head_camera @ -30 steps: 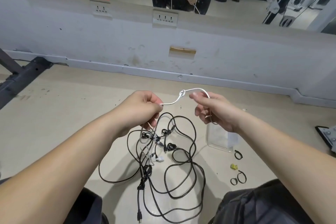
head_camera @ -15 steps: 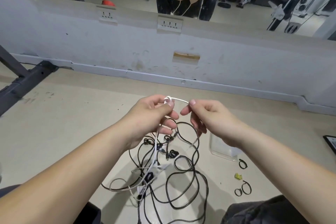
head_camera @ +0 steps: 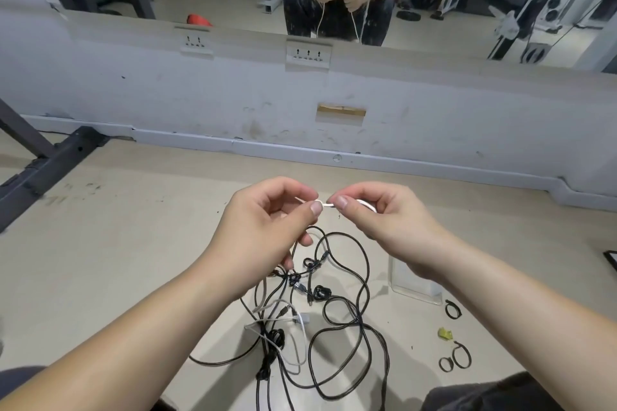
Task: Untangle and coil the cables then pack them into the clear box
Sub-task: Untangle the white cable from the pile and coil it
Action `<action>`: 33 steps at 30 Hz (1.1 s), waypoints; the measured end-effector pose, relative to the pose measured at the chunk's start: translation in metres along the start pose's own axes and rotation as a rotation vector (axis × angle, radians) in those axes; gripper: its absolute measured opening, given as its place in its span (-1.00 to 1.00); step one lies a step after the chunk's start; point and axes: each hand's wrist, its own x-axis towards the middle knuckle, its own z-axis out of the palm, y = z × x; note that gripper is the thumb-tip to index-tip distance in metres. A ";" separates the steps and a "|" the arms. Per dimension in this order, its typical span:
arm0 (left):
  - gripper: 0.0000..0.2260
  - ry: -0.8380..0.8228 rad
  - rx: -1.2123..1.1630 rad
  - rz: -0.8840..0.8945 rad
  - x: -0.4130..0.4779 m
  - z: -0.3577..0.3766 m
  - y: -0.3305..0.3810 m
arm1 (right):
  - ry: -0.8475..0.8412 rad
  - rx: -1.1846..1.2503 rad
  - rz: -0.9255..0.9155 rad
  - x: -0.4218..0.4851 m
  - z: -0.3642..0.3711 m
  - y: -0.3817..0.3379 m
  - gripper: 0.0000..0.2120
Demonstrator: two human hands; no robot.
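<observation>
Pinching white cable (head_camera: pixel 326 204) (both hands (head_camera: pixel 263 230) (head_camera: pixel 387 227)).

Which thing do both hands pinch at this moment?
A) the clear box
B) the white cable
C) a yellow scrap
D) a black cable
B: the left hand and the right hand pinch the white cable between them, while the black cables lie on the floor.

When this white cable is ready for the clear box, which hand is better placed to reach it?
Probably the right. The clear box lies on the floor beneath the wrist of the right hand, while the left hand is over the black cable tangle, farther from it. Both pinch the white cable.
</observation>
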 end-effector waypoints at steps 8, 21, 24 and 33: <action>-0.85 0.037 0.110 0.117 -0.005 0.012 -0.007 | 0.066 0.156 0.140 -0.011 0.026 -0.006 -0.82; -0.79 0.003 0.344 0.274 0.000 0.007 -0.010 | -0.108 0.389 0.309 -0.012 0.033 -0.014 -0.83; -0.78 -0.005 0.380 0.272 -0.001 0.004 -0.007 | -0.160 0.393 0.328 -0.010 0.026 -0.011 -0.87; -0.81 -0.016 0.447 0.084 -0.002 0.007 -0.003 | -0.161 -0.014 0.247 -0.002 0.013 0.000 -0.85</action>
